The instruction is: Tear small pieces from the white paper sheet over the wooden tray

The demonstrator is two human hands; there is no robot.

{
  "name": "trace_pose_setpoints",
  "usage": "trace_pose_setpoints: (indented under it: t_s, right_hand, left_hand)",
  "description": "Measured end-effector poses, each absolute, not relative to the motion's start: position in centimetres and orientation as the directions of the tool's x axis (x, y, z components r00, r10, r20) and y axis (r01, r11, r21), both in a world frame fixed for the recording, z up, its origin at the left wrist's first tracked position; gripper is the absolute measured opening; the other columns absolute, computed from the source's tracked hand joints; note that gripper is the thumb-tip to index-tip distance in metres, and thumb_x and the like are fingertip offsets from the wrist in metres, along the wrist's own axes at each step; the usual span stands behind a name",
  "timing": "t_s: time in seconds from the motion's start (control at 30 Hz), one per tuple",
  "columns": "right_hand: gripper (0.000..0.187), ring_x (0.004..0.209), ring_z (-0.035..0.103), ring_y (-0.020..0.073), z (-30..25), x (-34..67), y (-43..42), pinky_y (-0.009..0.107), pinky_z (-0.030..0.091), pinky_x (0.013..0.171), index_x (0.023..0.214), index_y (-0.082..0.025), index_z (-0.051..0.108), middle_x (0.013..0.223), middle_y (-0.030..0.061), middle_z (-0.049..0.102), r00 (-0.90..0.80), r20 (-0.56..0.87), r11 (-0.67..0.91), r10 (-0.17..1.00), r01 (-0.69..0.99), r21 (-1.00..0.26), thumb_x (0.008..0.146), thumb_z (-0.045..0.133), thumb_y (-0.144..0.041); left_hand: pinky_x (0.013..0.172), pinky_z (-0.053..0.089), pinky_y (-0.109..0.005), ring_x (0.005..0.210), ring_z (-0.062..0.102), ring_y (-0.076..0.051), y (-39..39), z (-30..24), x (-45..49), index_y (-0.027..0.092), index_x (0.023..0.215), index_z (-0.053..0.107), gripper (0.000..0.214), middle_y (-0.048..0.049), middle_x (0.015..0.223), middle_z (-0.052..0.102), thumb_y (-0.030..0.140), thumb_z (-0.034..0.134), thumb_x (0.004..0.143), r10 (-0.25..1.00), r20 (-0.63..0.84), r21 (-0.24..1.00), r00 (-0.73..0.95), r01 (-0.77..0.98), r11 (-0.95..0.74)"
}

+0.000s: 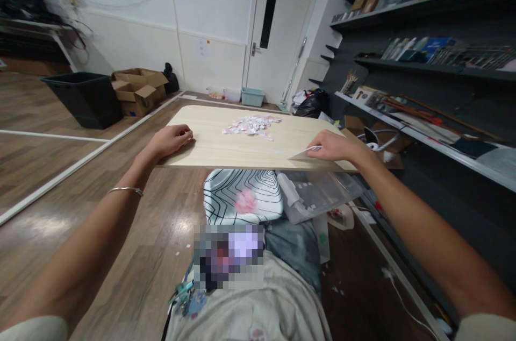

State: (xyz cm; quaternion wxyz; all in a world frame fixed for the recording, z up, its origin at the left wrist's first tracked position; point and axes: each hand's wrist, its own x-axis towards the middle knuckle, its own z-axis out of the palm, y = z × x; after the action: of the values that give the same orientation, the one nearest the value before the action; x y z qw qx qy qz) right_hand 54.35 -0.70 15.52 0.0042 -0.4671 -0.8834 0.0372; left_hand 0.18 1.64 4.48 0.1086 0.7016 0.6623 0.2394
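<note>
Both arms reach out: left hand (171,139) curled shut on the pale wooden table (226,150) edge, right hand (330,146) pinching a white paper slip (303,154) (pink-white scraps (252,125) lie between, beyond).

We see a thin white sheet of paper (304,154) lying flat near the right front corner of the pale wooden surface (226,147), its pointed end aimed left and its other end pinched. Well apart, toward the far edge, lies a loose heap of small pink-and-white paper scraps (252,125).
</note>
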Motion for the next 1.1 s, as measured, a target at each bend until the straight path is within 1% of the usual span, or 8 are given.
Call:
trace_pose_setpoints:
  t_s: [0.1, 0.2, 0.27, 0.4, 0.53, 0.7, 0.83, 1.1]
  right_hand:
    - [0.051, 0.068, 0.036, 0.0171, 15.9, 52.5, 0.6, 0.040, 0.028, 0.073, 0.057, -0.028, 0.036, 0.062, -0.0029, 0.032, -0.493, -0.051, 0.488, 0.869, 0.869, -0.086, 0.093, 0.072, -0.035]
    - [0.053, 0.071, 0.034, 0.0180, 15.9, 50.5, 1.4, 0.041, 0.026, 0.074, 0.058, -0.030, 0.031, 0.065, -0.0034, 0.025, -0.452, -0.018, 0.450, 0.892, 0.891, -0.065, 0.092, 0.071, -0.032]
    - [0.051, 0.072, 0.033, 0.0177, 15.7, 49.4, 1.8, 0.040, 0.026, 0.075, 0.058, -0.030, 0.036, 0.066, -0.0046, 0.024, -0.461, -0.009, 0.460, 0.887, 0.887, -0.049, 0.093, 0.072, -0.030]
    - [0.045, 0.073, 0.032, 0.0162, 15.2, 48.6, 1.8, 0.038, 0.027, 0.077, 0.058, -0.024, 0.058, 0.062, -0.0070, 0.030, -0.517, -0.034, 0.515, 0.855, 0.856, -0.049, 0.098, 0.079, -0.035]
    - [0.045, 0.071, 0.038, 0.0148, 14.8, 49.8, 0.6, 0.038, 0.029, 0.076, 0.065, -0.017, 0.078, 0.059, -0.0028, 0.052, -0.572, -0.069, 0.566, 0.817, 0.819, -0.090, 0.100, 0.086, -0.043]
    - [0.032, 0.068, 0.056, 0.0180, 14.4, 52.7, -2.3, 0.036, 0.038, 0.076, 0.096, -0.018, 0.104, 0.067, 0.0059, 0.081, -0.637, -0.012, 0.631, 0.771, 0.766, -0.122, 0.094, 0.093, -0.049]
    - [0.030, 0.065, 0.065, 0.0214, 14.3, 55.3, -5.0, 0.035, 0.043, 0.072, 0.107, -0.022, 0.108, 0.072, 0.0095, 0.088, -0.644, -0.007, 0.641, 0.765, 0.763, -0.080, 0.089, 0.095, -0.042]
    - [0.033, 0.066, 0.072, 0.0242, 14.8, 57.4, -7.2, 0.034, 0.048, 0.069, 0.112, -0.026, 0.109, 0.071, 0.0061, 0.087, -0.614, 0.014, 0.613, 0.789, 0.787, -0.069, 0.085, 0.094, -0.037]
  left_hand:
    - [0.082, 0.057, -0.040, 0.089, 0.080, -0.034, 1.7, 4.4, 0.2, 0.026, 0.102, 0.089, 0.049, -0.0132, 0.092, 0.089, 0.063, 0.057, 0.097, 0.980, 0.197, 0.481, 0.002, 0.871, -0.099]
    - [0.084, 0.057, -0.039, 0.095, 0.081, -0.035, 1.8, 4.3, 0.0, 0.027, 0.102, 0.088, 0.048, -0.0130, 0.096, 0.091, 0.063, 0.058, 0.097, 0.978, 0.208, 0.471, 0.008, 0.875, -0.108]
    - [0.086, 0.058, -0.039, 0.100, 0.083, -0.036, 1.9, 4.3, -0.1, 0.027, 0.101, 0.087, 0.047, -0.0137, 0.101, 0.092, 0.063, 0.058, 0.098, 0.977, 0.215, 0.460, 0.012, 0.881, -0.112]
    - [0.086, 0.058, -0.040, 0.100, 0.083, -0.037, 2.0, 4.3, -0.2, 0.025, 0.103, 0.087, 0.047, -0.0146, 0.100, 0.092, 0.061, 0.057, 0.099, 0.978, 0.209, 0.455, 0.009, 0.884, -0.105]
    - [0.086, 0.058, -0.039, 0.099, 0.082, -0.036, 1.8, 4.5, 0.0, 0.025, 0.105, 0.089, 0.047, -0.0136, 0.100, 0.092, 0.061, 0.059, 0.100, 0.980, 0.198, 0.446, -0.006, 0.891, -0.084]
    - [0.091, 0.060, -0.039, 0.101, 0.081, -0.036, 1.7, 4.7, 0.1, 0.023, 0.111, 0.093, 0.051, -0.0145, 0.104, 0.091, 0.063, 0.064, 0.100, 0.985, 0.171, 0.448, -0.023, 0.892, -0.057]
    - [0.094, 0.060, -0.040, 0.104, 0.081, -0.036, 2.0, 4.5, -0.1, 0.023, 0.111, 0.092, 0.050, -0.0153, 0.109, 0.092, 0.062, 0.062, 0.102, 0.984, 0.181, 0.447, -0.009, 0.891, -0.074]
    - [0.097, 0.062, -0.041, 0.109, 0.083, -0.038, 2.7, 3.8, -0.9, 0.024, 0.111, 0.093, 0.050, -0.0163, 0.111, 0.094, 0.063, 0.064, 0.100, 0.977, 0.214, 0.430, 0.015, 0.896, -0.108]
